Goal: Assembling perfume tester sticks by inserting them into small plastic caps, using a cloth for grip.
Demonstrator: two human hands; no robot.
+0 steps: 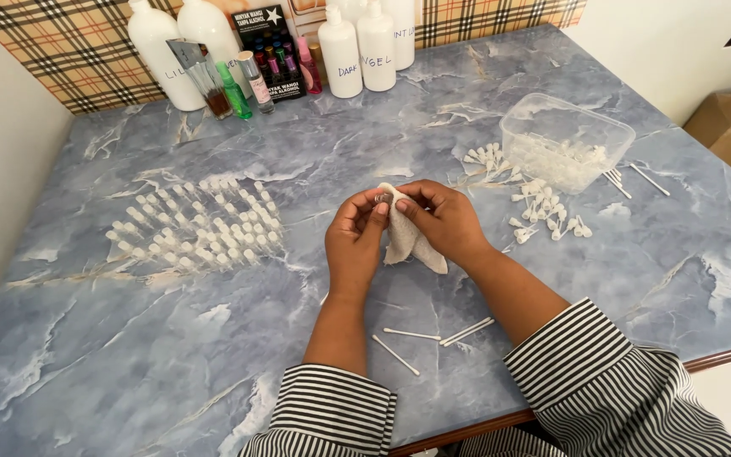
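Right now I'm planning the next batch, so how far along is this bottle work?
Looks roughly midway, though that is a guess. Done: a block of small clear bottles stands in rows at the left. In hand: the left hand and right hand hold one small bottle in a white cloth. Left: loose spray tops beside the plastic tub, and thin tubes near the table edge.

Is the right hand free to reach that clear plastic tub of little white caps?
Probably not at once: the right hand is pinching a white cloth with the left hand. The tub lies unobstructed.
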